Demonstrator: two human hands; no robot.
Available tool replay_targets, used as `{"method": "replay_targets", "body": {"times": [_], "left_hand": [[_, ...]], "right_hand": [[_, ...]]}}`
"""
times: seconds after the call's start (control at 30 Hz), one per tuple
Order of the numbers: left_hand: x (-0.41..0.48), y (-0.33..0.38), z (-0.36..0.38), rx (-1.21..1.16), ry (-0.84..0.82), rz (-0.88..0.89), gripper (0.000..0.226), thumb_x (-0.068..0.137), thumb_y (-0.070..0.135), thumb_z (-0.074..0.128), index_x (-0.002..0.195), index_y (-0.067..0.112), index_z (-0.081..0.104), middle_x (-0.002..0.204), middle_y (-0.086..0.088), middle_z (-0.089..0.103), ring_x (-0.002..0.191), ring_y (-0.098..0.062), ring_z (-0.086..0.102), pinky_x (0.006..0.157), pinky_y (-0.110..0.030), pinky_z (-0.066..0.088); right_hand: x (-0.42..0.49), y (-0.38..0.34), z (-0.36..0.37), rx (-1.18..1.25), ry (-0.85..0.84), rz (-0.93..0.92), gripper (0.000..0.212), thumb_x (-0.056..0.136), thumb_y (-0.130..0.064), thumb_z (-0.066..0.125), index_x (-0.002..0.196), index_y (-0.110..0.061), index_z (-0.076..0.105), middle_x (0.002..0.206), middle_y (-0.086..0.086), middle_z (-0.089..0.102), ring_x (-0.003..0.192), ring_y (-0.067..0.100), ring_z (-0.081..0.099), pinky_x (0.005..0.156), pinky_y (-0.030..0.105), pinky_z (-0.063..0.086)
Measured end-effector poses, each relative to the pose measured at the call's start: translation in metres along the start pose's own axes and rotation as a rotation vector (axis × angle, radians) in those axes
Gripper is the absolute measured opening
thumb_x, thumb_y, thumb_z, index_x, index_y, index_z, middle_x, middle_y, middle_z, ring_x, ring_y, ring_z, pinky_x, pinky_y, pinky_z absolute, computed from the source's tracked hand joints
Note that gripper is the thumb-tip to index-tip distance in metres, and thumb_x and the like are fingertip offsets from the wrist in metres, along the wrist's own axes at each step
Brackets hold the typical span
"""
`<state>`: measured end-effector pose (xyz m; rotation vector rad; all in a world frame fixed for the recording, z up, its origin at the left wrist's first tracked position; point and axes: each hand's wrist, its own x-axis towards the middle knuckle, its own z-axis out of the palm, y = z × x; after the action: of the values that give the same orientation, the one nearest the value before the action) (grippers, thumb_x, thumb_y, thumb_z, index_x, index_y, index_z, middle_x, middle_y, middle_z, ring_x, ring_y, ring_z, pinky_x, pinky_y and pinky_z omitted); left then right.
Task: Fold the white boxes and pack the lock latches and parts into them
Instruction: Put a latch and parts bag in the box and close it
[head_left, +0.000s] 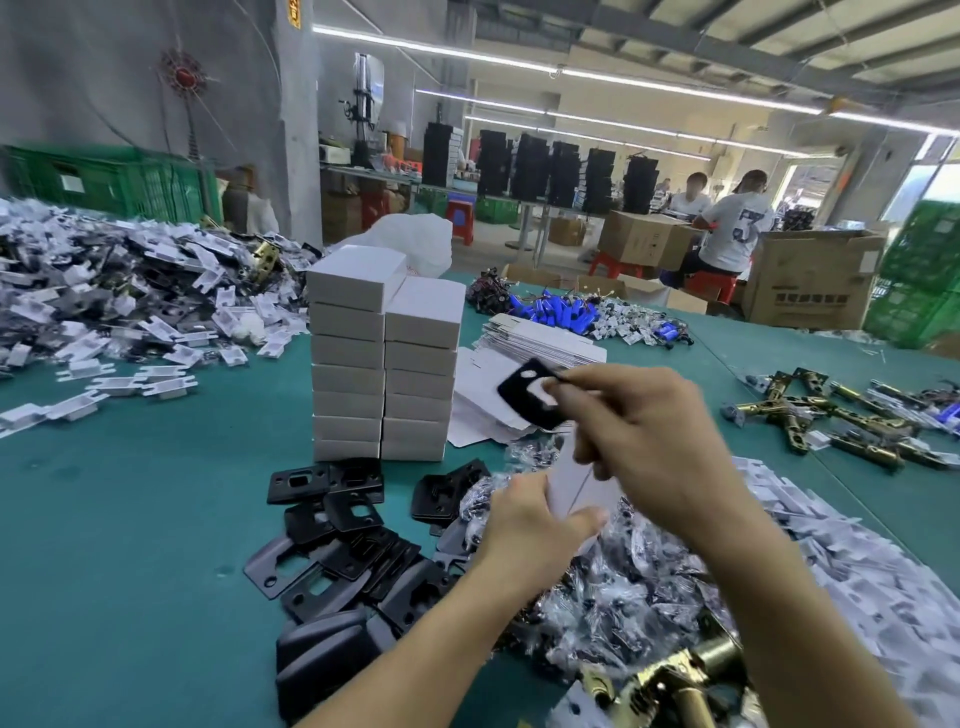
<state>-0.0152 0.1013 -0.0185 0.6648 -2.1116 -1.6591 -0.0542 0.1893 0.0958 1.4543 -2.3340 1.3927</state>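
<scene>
My left hand (530, 525) grips a small white box (576, 488) from its left side, just above the pile of bagged parts (613, 587). My right hand (649, 436) is above that box and pinches a black strike plate (535, 395) at its right edge, the plate tilted in the air. Two stacks of folded white boxes (384, 364) stand on the green table (130, 519) behind. Flat unfolded box blanks (540, 343) lie beyond my hands. Loose black plates (337, 540) are spread at the lower left.
A big heap of white plastic inserts and metal parts (119, 291) covers the far left. Brass latches (841, 421) lie at the right, and another (670, 686) is close at the bottom. Blue batteries with wires (561, 312) sit behind. Two people work at cartons (810, 280) far right.
</scene>
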Motion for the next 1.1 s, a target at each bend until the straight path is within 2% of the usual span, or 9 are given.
{"method": "replay_targets", "body": {"times": [0.07,0.17,0.3,0.43,0.57,0.77,0.87,0.93,1.1], "left_hand": [[0.0,-0.001,0.0,-0.021,-0.018,-0.006,0.029,0.085,0.035,0.078,0.108,0.02,0.069,0.1,0.001,0.072,0.088,-0.018,0.071,0.076,-0.035,0.063],[-0.001,0.0,-0.002,-0.086,-0.007,0.008,0.035,0.082,0.03,0.081,0.112,0.022,0.067,0.102,0.002,0.07,0.09,-0.019,0.071,0.076,-0.041,0.063],[-0.002,0.002,-0.005,-0.108,0.102,0.064,0.029,0.078,0.028,0.085,0.102,0.027,0.068,0.094,0.006,0.072,0.085,-0.015,0.071,0.073,-0.038,0.062],[0.0,0.002,-0.004,-0.159,0.114,0.101,0.027,0.078,0.021,0.086,0.094,0.034,0.069,0.093,0.006,0.073,0.088,-0.02,0.07,0.078,-0.044,0.061],[-0.001,0.003,-0.004,-0.191,0.098,0.135,0.029,0.078,0.015,0.086,0.098,0.032,0.074,0.093,0.005,0.074,0.091,-0.025,0.07,0.082,-0.051,0.059],[-0.003,0.005,-0.005,-0.166,0.059,0.206,0.03,0.079,0.014,0.085,0.106,0.024,0.076,0.089,0.009,0.075,0.081,-0.008,0.066,0.079,-0.04,0.058],[-0.004,0.006,-0.004,-0.159,0.03,0.244,0.032,0.08,0.014,0.084,0.109,0.027,0.076,0.092,0.01,0.075,0.087,-0.011,0.067,0.081,-0.04,0.057],[-0.004,0.006,-0.004,-0.177,0.016,0.266,0.03,0.08,0.015,0.084,0.101,0.035,0.075,0.091,0.009,0.075,0.088,-0.015,0.067,0.081,-0.041,0.057],[-0.005,0.006,-0.003,-0.195,-0.029,0.329,0.03,0.079,0.01,0.084,0.091,0.036,0.075,0.081,0.007,0.071,0.074,-0.013,0.062,0.069,-0.04,0.056]], "right_hand": [[-0.014,0.01,-0.019,0.028,0.086,0.094,0.011,0.088,-0.018,0.068,0.085,-0.027,0.075,0.062,-0.008,0.071,0.05,0.003,0.063,0.053,0.014,0.047],[-0.029,0.025,-0.032,0.039,0.152,0.228,0.012,0.077,-0.024,0.072,0.086,-0.032,0.076,0.074,-0.013,0.075,0.071,0.004,0.07,0.072,0.032,0.058],[-0.036,0.033,-0.038,0.005,0.228,0.244,0.007,0.077,-0.041,0.072,0.073,-0.035,0.073,0.069,-0.014,0.073,0.066,0.005,0.068,0.069,0.038,0.057],[-0.036,0.045,-0.048,-0.132,0.231,0.18,0.033,0.087,-0.008,0.067,0.086,-0.041,0.07,0.075,-0.01,0.071,0.065,0.003,0.066,0.062,0.029,0.055],[-0.04,0.049,-0.055,-0.126,0.157,0.051,0.044,0.09,-0.016,0.067,0.118,-0.048,0.055,0.082,-0.008,0.066,0.068,0.003,0.066,0.052,0.021,0.049],[-0.037,0.047,-0.053,-0.281,0.288,-0.206,0.017,0.08,-0.013,0.077,0.094,-0.02,0.073,0.083,-0.01,0.071,0.077,0.003,0.065,0.067,0.007,0.042],[-0.037,0.044,-0.052,-0.311,0.327,-0.322,0.016,0.079,-0.024,0.071,0.091,-0.015,0.077,0.087,-0.004,0.071,0.081,0.014,0.063,0.072,0.01,0.043],[-0.037,0.043,-0.05,-0.334,0.322,-0.343,0.016,0.079,-0.026,0.07,0.09,-0.016,0.078,0.089,-0.003,0.069,0.085,0.02,0.061,0.073,0.023,0.047],[-0.035,0.043,-0.046,-0.387,0.213,-0.302,0.014,0.079,-0.018,0.075,0.092,-0.02,0.079,0.083,-0.008,0.066,0.076,0.019,0.055,0.061,0.029,0.044]]}}
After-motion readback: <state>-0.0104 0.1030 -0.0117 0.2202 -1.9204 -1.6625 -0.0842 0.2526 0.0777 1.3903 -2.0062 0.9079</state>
